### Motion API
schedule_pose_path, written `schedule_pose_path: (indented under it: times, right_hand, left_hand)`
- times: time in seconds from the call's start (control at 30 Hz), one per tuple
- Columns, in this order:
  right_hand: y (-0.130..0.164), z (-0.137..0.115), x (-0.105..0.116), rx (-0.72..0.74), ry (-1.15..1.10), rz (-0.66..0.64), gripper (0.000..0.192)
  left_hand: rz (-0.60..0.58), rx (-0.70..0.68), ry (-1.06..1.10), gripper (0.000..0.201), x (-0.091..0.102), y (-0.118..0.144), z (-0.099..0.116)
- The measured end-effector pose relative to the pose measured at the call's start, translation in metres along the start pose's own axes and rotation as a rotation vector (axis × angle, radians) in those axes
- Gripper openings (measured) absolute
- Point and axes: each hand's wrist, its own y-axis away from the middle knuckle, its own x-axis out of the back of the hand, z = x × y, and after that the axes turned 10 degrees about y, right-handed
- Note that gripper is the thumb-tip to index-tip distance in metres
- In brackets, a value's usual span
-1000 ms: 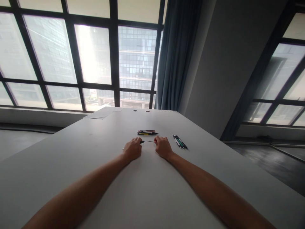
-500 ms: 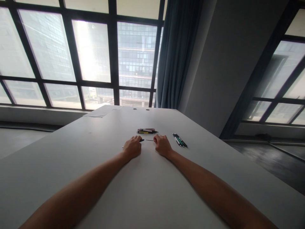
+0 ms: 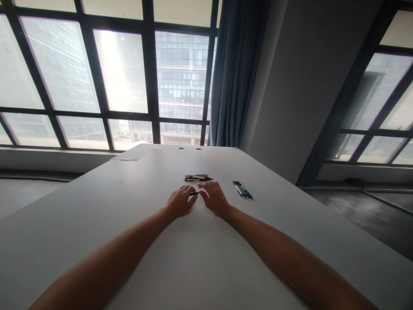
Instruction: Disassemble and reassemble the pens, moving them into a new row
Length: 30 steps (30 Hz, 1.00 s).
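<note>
We are resting both hands on the plain white table [image 3: 97,206]: left hand [image 3: 179,201] pinching a slim dark pen [image 3: 194,193], its long axis running left-right toward the right hand [image 3: 213,198], whose fingers are lying loosely spread, holding nothing. Open room is lying nearer us.

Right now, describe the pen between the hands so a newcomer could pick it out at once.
Start at the grey table under the big window. Both forearms meet near its middle, and the dark pen lies flat between the left hand and the right hand. It is single, unlike the coloured pen bundle just beyond and the green-and-black pens to the right.
</note>
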Motion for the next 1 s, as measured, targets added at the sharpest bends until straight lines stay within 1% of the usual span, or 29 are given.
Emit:
schedule_pose_path:
  times: [0.07,0.13,0.2,0.27,0.37,0.47,0.57,0.8,0.93,1.0]
  right_hand:
    - [-0.001,0.008,-0.001,-0.156,0.021,0.071,0.028]
    - [-0.001,0.022,-0.003,-0.321,0.080,0.092,0.028]
    - [0.000,0.039,-0.005,-0.440,0.157,0.044,0.026]
    - [0.001,0.051,-0.007,-0.507,0.219,-0.041,0.024]
    - [0.003,0.054,-0.011,-0.499,0.259,-0.121,0.021]
    - [0.004,0.047,-0.013,-0.425,0.291,-0.172,0.017]
    - [0.004,0.042,-0.012,-0.414,0.336,-0.214,0.016]
    - [0.003,0.042,-0.011,-0.450,0.367,-0.230,0.015]
    - [0.002,0.040,-0.010,-0.420,0.348,-0.242,0.013]
    - [0.001,0.037,-0.009,-0.388,0.318,-0.223,0.012]
  left_hand:
    - [0.003,0.023,-0.023,0.028,0.000,0.000,0.000]
    - [0.004,0.037,-0.038,0.030,0.001,0.000,0.001]
    - [0.003,0.046,-0.048,0.031,0.001,0.000,0.002]
    - [-0.004,0.056,-0.057,0.031,0.002,-0.001,0.002]
    - [-0.015,0.062,-0.068,0.030,0.004,-0.001,0.004]
    - [-0.024,0.060,-0.070,0.031,0.004,-0.001,0.005]
    - [-0.032,0.042,-0.059,0.030,0.003,-0.001,0.004]
    - [-0.032,-0.011,-0.046,0.025,0.001,-0.001,0.001]
    - [-0.046,0.019,-0.038,0.025,0.001,-0.002,0.001]
    - [-0.053,0.046,-0.036,0.027,0.002,-0.002,0.001]
